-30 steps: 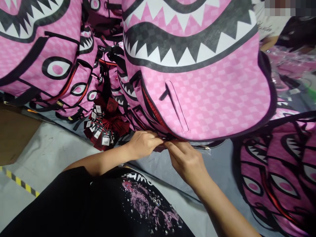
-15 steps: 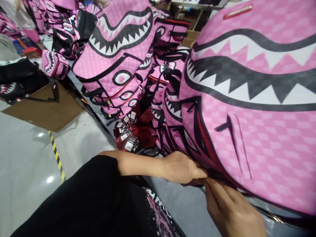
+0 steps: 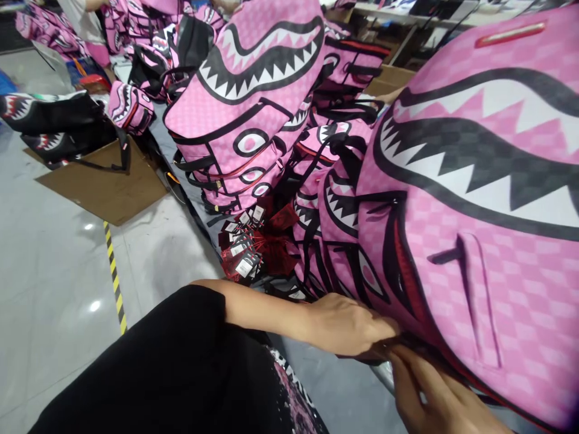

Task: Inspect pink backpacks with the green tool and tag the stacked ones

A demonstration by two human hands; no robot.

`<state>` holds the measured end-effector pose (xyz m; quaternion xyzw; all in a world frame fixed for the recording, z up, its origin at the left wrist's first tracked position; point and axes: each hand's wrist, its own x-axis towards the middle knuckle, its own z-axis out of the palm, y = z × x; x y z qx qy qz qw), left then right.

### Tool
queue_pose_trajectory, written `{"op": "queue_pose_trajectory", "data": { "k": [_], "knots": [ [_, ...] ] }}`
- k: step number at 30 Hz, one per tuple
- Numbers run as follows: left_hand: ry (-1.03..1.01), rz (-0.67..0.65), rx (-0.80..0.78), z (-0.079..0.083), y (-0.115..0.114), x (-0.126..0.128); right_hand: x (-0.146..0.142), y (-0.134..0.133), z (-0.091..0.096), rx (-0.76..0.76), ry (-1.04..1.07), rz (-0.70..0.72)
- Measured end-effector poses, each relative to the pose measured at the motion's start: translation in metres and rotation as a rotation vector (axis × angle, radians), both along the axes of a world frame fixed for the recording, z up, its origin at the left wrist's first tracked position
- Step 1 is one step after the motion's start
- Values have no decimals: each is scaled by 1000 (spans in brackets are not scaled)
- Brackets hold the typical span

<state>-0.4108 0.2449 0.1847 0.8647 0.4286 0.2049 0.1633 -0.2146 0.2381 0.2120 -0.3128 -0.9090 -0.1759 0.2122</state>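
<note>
Hiding their grip, hands touch (backpack cut off).

Right side of frame: a large pink backpack blocks passage directly above the left hand and right hand. Centre: bunched tags obstruct the gap between that backpack and the stacked backpacks. Lower centre: a strip of grey surface affords room below the left hand. Left: open floor, limited above by a cardboard box.
</note>
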Motion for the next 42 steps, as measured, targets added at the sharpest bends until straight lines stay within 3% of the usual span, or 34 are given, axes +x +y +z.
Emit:
{"op": "queue_pose_trajectory", "data": {
  "k": [4, 8, 13, 17, 20, 25, 28, 33, 37, 42],
  "knots": [
    [-29, -79, -71, 0, -1, -2, 0, -3, -3, -36, 43, -59],
    [-45, 45, -81, 1, -1, -3, 0, -6, -5, -72, 96, -105],
    [-52, -25, -102, 0, -5, -5, -1, -7, -1, -109, 131, -71],
    [-56, 47, -55, -1, -5, -6, -7, -8, 6, -116, 142, -60],
    [-63, -46, -105, -1, -2, -6, -9, -9, 8, -130, 166, -55],
    [-101, 1, -150, 1, -1, -7, -10, -10, 4, -125, 191, -76],
    [-169, -73, -225, 1, -2, -8, -11, -11, 3, -124, 232, -113],
    [-179, 51, -162, 1, -6, -8, -14, -13, 5, -189, 258, -100],
    [-246, -32, -204, 2, -9, -10, -19, -14, 8, -193, 289, -109],
    [-230, 41, -133, 1, -8, -9, -22, -16, 11, -223, 330, -127]
  ]
}}
